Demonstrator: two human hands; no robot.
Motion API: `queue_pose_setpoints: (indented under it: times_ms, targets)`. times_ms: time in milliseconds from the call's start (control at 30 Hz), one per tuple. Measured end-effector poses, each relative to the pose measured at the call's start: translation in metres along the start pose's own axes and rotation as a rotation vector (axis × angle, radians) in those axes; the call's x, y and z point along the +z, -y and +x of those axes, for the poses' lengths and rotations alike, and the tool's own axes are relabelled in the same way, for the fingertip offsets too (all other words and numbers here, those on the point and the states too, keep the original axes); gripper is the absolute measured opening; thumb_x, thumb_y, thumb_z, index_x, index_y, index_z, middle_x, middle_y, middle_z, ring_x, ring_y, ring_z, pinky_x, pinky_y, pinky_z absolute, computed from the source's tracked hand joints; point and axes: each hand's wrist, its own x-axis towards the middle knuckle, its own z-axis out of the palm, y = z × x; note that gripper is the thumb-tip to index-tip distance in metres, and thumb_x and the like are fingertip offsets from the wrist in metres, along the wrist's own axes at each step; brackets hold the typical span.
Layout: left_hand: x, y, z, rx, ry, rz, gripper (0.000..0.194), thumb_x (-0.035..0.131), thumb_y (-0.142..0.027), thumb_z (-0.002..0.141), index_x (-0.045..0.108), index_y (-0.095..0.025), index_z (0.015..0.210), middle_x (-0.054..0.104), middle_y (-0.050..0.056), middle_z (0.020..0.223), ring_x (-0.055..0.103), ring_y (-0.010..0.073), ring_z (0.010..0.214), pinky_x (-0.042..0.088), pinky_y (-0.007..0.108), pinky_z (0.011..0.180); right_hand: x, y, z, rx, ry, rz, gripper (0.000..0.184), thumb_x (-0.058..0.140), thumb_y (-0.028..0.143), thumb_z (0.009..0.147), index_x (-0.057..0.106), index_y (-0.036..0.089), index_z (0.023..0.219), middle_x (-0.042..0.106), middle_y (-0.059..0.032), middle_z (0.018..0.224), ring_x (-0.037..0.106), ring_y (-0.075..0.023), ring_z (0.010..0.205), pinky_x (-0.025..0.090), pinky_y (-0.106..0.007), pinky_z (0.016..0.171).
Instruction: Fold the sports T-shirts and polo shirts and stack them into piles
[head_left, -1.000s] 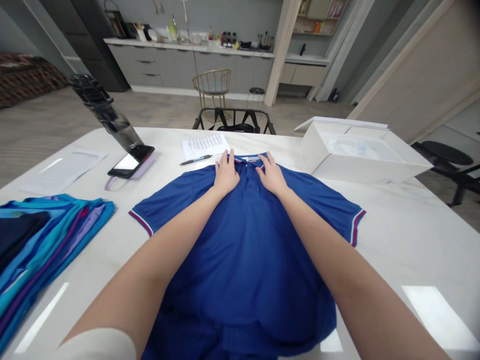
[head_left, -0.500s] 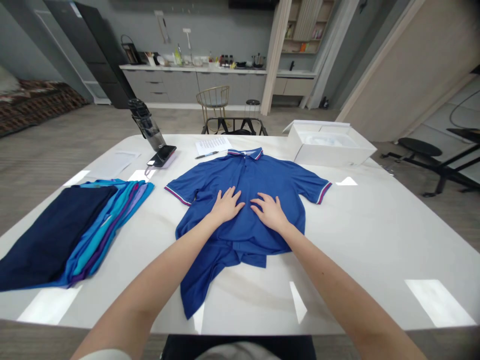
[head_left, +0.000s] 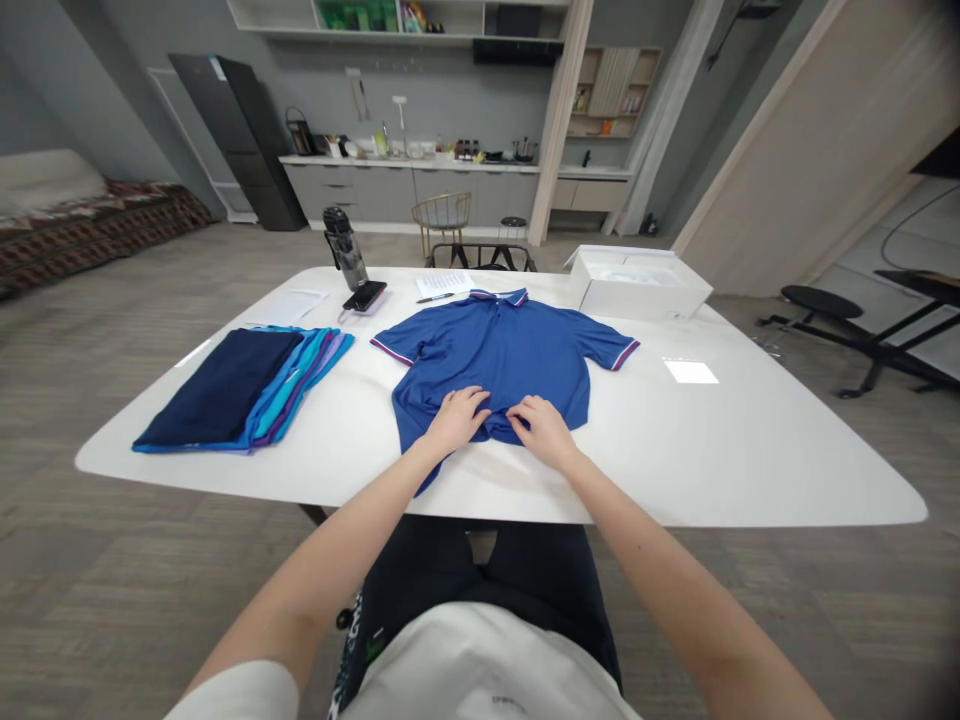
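A blue polo shirt (head_left: 504,355) with striped sleeve cuffs lies face up on the white table (head_left: 750,450), collar away from me. Its bottom hem is rumpled near the front edge. My left hand (head_left: 457,418) rests on the lower left part of the shirt, fingers spread and slightly bent. My right hand (head_left: 541,428) lies beside it on the lower right part, fingers also spread flat. Neither hand holds anything.
A stack of folded shirts (head_left: 240,388), dark blue on top, sits at the table's left. Behind the polo are a dark bottle (head_left: 343,246), a phone (head_left: 365,295), papers with a pen (head_left: 441,288) and an open white box (head_left: 637,283). Chairs stand beyond.
My hands slid from the collar down the shirt front to its lower hem. The view pulled back, so the whole table shows now.
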Motion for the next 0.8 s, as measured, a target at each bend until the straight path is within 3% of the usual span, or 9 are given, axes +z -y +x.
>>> queue_pose_setpoints:
  times_ms: [100, 233, 333, 433, 567, 667, 733, 800]
  targets:
    - [-0.008, -0.014, -0.029, -0.037, -0.048, 0.051, 0.033, 0.051, -0.042, 0.1, 0.062, -0.026, 0.127, 0.063, 0.008, 0.131, 0.057, 0.0245, 0.124, 0.043, 0.041, 0.107, 0.004, 0.015, -0.014, 0.005, 0.05, 0.006, 0.025, 0.051, 0.033, 0.103, 0.07, 0.024, 0.117, 0.067, -0.0085, 0.109, 0.059, -0.0251, 0.105, 0.045, -0.038, 0.093]
    - [-0.012, -0.028, -0.058, -0.146, -0.012, 0.126, 0.029, 0.056, -0.046, 0.096, 0.063, -0.025, 0.115, 0.065, 0.01, 0.117, 0.062, 0.0277, 0.111, 0.049, 0.04, 0.094, 0.009, 0.028, -0.022, 0.121, 0.006, -0.102, 0.037, 0.06, 0.038, 0.099, 0.063, 0.025, 0.134, 0.062, -0.0114, 0.121, 0.055, -0.0301, 0.111, 0.045, -0.042, 0.09]
    - [-0.012, -0.032, -0.07, -0.157, 0.014, 0.25, 0.024, 0.051, -0.029, 0.097, 0.064, -0.022, 0.117, 0.064, 0.014, 0.119, 0.059, 0.0301, 0.114, 0.049, 0.042, 0.091, 0.008, 0.035, -0.022, 0.193, 0.012, -0.156, 0.022, 0.059, 0.035, 0.099, 0.068, 0.025, 0.117, 0.061, -0.0117, 0.116, 0.054, -0.0302, 0.109, 0.045, -0.042, 0.088]
    - [-0.013, -0.03, -0.079, -0.121, 0.062, 0.313, 0.032, 0.044, -0.015, 0.097, 0.063, -0.02, 0.121, 0.064, 0.014, 0.12, 0.059, 0.028, 0.114, 0.05, 0.039, 0.091, 0.001, 0.037, -0.025, 0.185, 0.008, -0.149, 0.012, 0.061, 0.03, 0.096, 0.067, 0.022, 0.104, 0.06, -0.0111, 0.111, 0.054, -0.0283, 0.105, 0.044, -0.039, 0.086]
    - [-0.021, -0.019, -0.094, -0.065, 0.091, 0.269, 0.035, 0.045, -0.011, 0.095, 0.063, -0.018, 0.124, 0.064, 0.012, 0.118, 0.063, 0.0243, 0.108, 0.051, 0.034, 0.091, -0.017, 0.023, -0.043, 0.061, 0.02, -0.027, 0.001, 0.063, 0.02, 0.088, 0.062, 0.02, 0.089, 0.06, -0.0084, 0.107, 0.054, -0.0229, 0.098, 0.044, -0.032, 0.084]
    - [-0.031, -0.008, -0.111, -0.045, 0.104, 0.196, 0.036, 0.047, -0.011, 0.093, 0.065, -0.019, 0.124, 0.064, 0.01, 0.118, 0.066, 0.0228, 0.104, 0.052, 0.032, 0.09, -0.033, 0.003, -0.068, 0.038, 0.053, 0.09, 0.005, 0.059, 0.016, 0.081, 0.058, 0.02, 0.082, 0.062, -0.0035, 0.092, 0.056, -0.0197, 0.086, 0.043, -0.029, 0.079]
    - [-0.036, -0.002, -0.122, -0.023, 0.108, 0.141, 0.038, 0.048, -0.009, 0.092, 0.066, -0.02, 0.123, 0.063, 0.009, 0.118, 0.067, 0.0213, 0.101, 0.052, 0.03, 0.09, -0.044, -0.011, -0.089, 0.108, 0.067, 0.154, 0.014, 0.056, 0.014, 0.078, 0.06, 0.021, 0.089, 0.063, -0.0008, 0.084, 0.056, -0.018, 0.076, 0.042, -0.027, 0.073]
    - [-0.04, 0.004, -0.132, 0.008, 0.093, 0.084, 0.04, 0.048, -0.008, 0.09, 0.068, -0.021, 0.121, 0.063, 0.008, 0.117, 0.068, 0.0202, 0.098, 0.052, 0.03, 0.091, -0.056, -0.023, -0.11, 0.16, 0.062, 0.174, 0.034, 0.052, 0.01, 0.076, 0.064, 0.021, 0.105, 0.066, -0.0013, 0.089, 0.058, -0.0179, 0.076, 0.043, -0.027, 0.073]
